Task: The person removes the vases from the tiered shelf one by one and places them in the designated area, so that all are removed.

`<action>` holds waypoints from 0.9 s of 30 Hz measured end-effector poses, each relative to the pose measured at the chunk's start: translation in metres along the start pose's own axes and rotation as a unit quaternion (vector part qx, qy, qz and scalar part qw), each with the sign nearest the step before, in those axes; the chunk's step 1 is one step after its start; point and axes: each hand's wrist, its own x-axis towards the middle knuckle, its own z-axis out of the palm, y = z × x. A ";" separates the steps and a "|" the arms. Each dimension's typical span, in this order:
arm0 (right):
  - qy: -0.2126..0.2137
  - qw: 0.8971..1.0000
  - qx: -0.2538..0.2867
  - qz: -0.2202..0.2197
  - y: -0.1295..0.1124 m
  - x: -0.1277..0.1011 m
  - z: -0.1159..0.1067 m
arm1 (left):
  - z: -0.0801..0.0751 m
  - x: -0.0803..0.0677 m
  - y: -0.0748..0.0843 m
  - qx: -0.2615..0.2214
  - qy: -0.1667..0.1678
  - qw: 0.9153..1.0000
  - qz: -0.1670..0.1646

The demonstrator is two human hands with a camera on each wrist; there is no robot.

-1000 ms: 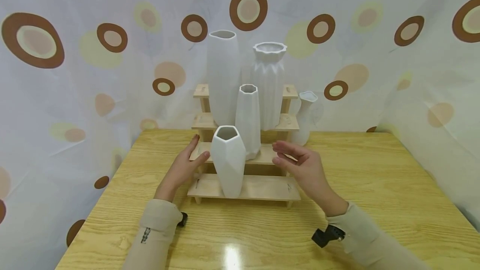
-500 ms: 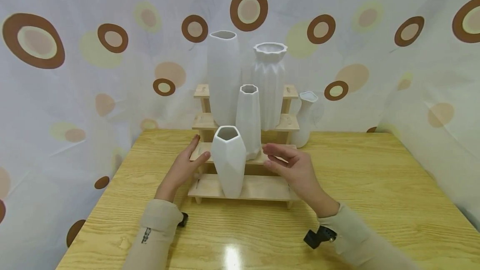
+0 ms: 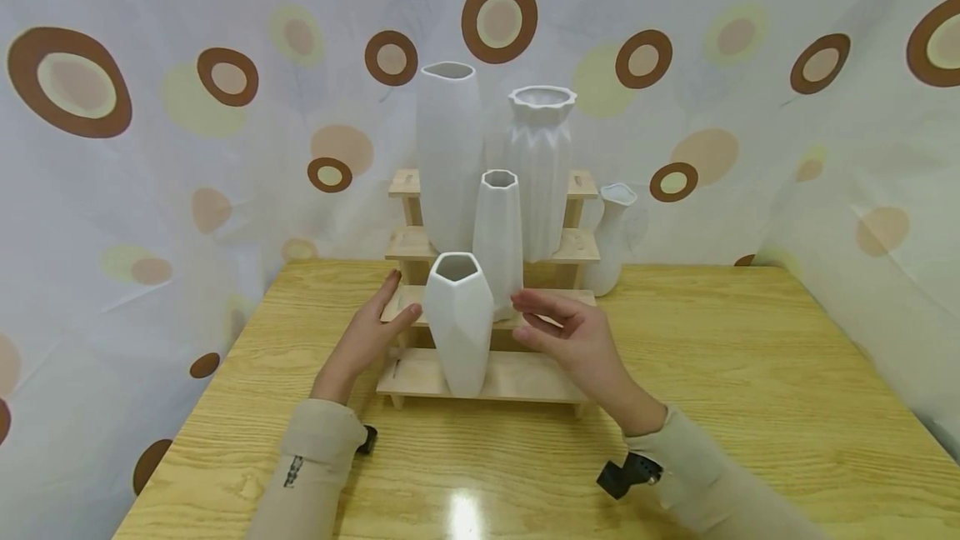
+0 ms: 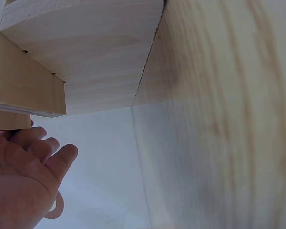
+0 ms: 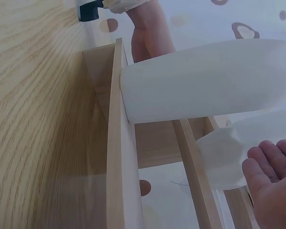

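White faceted vase [image 3: 459, 322] upright on bottom step of wooden tiered stand [image 3: 525, 380], long axis vertical, mouth up. Left hand [image 3: 367, 335] open, thumb probably touching vase's left side. Right hand [image 3: 572, 338] open, loosely curved, just right of vase, holding nothing. Five white vases total; stand near desk's [image 3: 750, 390] rear edge.

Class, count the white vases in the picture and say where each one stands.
5. A short vase stands on the bottom step of the wooden rack, a slim vase on the second, a tall vase and a ridged vase higher up, and a small vase on the table. More may be hidden behind.
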 end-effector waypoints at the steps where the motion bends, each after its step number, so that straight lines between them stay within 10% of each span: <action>1: -0.002 1.000 0.002 0.000 0.000 0.000 0.001 | 0.000 0.000 0.000 0.000 0.000 1.000 0.001; 27: -0.031 0.999 0.018 0.022 0.000 0.006 0.019 | 0.000 0.000 0.000 0.005 0.002 1.000 -0.003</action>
